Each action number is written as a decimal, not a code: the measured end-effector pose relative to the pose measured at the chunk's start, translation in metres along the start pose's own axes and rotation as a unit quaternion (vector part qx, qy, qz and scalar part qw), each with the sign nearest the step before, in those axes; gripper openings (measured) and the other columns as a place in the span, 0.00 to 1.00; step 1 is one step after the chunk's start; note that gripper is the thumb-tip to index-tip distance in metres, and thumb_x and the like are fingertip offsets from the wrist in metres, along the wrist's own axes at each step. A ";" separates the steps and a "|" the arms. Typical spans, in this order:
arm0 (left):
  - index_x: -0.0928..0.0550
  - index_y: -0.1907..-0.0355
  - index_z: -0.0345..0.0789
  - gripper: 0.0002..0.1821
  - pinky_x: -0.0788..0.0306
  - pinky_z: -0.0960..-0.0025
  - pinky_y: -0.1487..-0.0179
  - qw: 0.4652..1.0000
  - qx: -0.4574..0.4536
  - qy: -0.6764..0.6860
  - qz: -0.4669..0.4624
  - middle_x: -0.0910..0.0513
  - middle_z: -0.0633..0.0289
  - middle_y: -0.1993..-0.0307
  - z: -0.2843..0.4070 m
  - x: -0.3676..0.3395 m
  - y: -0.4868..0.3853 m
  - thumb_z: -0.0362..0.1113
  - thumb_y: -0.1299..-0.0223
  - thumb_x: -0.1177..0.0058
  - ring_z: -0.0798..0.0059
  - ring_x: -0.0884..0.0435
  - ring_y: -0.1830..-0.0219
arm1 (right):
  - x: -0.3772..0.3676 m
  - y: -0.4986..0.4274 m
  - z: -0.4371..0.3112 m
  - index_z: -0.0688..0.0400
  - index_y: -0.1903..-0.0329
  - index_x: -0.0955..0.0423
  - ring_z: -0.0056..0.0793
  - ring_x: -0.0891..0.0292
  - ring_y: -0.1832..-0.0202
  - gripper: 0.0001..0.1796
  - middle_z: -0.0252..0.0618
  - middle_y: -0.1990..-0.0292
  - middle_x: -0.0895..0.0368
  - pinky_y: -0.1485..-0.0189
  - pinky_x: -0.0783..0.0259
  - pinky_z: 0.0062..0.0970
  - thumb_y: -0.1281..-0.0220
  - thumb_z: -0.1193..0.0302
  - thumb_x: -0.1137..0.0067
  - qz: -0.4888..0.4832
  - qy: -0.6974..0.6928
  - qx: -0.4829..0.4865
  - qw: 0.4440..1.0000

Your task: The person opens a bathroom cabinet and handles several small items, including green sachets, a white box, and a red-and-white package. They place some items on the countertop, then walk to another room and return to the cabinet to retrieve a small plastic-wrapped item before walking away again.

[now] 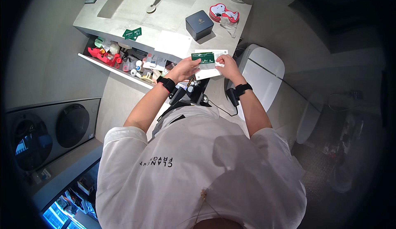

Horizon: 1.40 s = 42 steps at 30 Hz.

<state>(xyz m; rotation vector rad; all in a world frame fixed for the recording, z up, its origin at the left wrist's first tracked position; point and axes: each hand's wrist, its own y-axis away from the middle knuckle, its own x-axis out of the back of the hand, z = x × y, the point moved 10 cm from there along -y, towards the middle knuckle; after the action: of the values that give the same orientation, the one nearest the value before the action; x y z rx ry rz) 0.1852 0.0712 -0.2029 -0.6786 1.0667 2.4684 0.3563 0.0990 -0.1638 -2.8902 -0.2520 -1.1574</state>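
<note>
My left hand (185, 69) grips the left end of a flat green packet (206, 58), thumb on top. A paler, see-through part shows below the green panel. At the packet's right end is my right hand (229, 66), its fingers curled together; whether they pinch anything is too small to tell. Behind the packet, a white printed sheet (206, 73) lies at the counter's front edge, partly covered by both hands. Another white sheet (173, 43) lies to the left. Further left, several green packets (133, 33) overlap on the counter.
Beneath the counter (216, 45), an open drawer (116, 71) full of small items juts toward me. A dark blue box (199, 25) and a red-edged Snoopy-shaped tin (223, 13) stand behind my hands. The sink (133, 6) is back left, a white toilet (263, 62) right.
</note>
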 end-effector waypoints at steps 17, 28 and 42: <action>0.21 0.60 0.30 0.06 0.27 0.85 0.69 0.952 -0.142 -0.260 0.074 0.15 0.62 0.65 0.030 -0.033 0.100 0.30 0.37 0.43 0.82 0.15 0.68 | -0.024 0.066 -0.089 0.64 0.55 0.20 0.19 0.20 0.73 0.12 0.35 0.65 0.14 0.73 0.28 0.16 0.32 0.68 0.45 -0.211 -0.349 -0.149 0.901; 0.19 0.61 0.31 0.09 0.25 0.67 0.57 0.710 -0.357 -0.473 0.380 0.17 0.56 0.64 0.234 0.221 0.137 0.35 0.40 0.45 0.66 0.18 0.64 | -0.037 0.051 -0.146 0.61 0.54 0.18 0.20 0.20 0.71 0.11 0.40 0.66 0.15 0.69 0.29 0.20 0.38 0.74 0.40 0.021 -0.214 -0.086 0.973; 0.22 0.56 0.42 0.11 0.31 0.77 0.66 0.923 -0.153 -0.217 0.277 0.20 0.70 0.64 0.137 0.316 0.117 0.45 0.33 0.51 0.82 0.23 0.65 | -0.213 -0.172 -0.297 0.43 0.39 0.27 0.44 0.43 0.31 0.29 0.46 0.34 0.35 0.32 0.44 0.45 0.48 0.69 0.40 0.042 0.260 0.107 0.959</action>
<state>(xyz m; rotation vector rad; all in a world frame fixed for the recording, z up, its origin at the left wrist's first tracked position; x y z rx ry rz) -0.1705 0.1420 -0.2309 0.1425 0.7746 3.1003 -0.0253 0.2160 -0.1022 -2.2861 -0.2174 -1.6926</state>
